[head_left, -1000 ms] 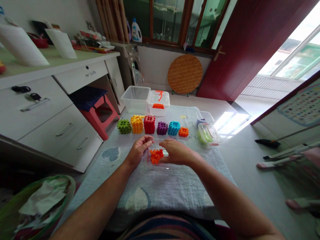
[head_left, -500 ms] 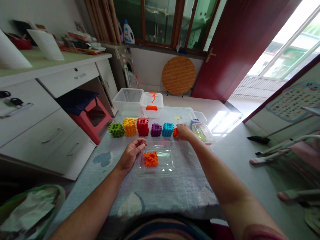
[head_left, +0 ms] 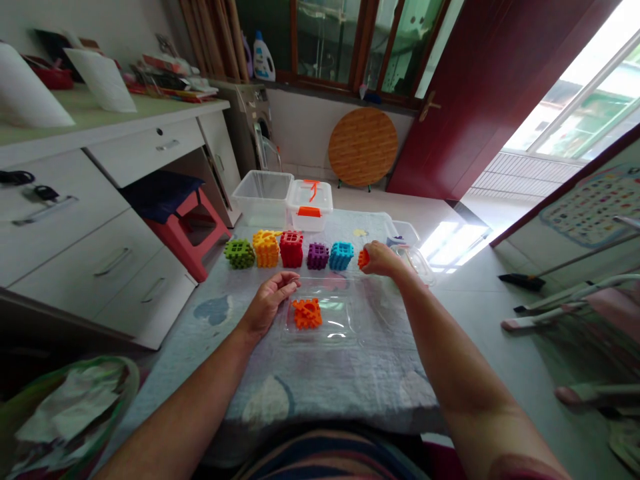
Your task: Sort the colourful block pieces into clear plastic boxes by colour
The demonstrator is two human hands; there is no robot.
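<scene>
My left hand [head_left: 271,301], its thumb and fingers closed, grips the left rim of a shallow clear plastic tray [head_left: 345,325]. Inside that tray lie orange interlocking blocks [head_left: 307,313], toward its left side. My right hand [head_left: 381,259] is closed around another orange block piece [head_left: 363,259], largely covered by the fingers. It is at the right end of a row of block stacks: green [head_left: 239,254], yellow [head_left: 266,249], red [head_left: 291,249], purple [head_left: 318,256] and light blue [head_left: 341,255]. A gap separates the held piece from the light blue stack.
Behind the row stand an open clear bin [head_left: 263,200] and a lidded box with orange latches [head_left: 310,205]. Small clear containers [head_left: 413,261] are at the table's right edge, partly behind my right hand. A pink stool [head_left: 175,213] stands left of the table.
My right hand has shifted slightly right with the orange block piece, widening the gap to the light blue stack. My left hand keeps its grip on the tray. The view has turned slightly.
</scene>
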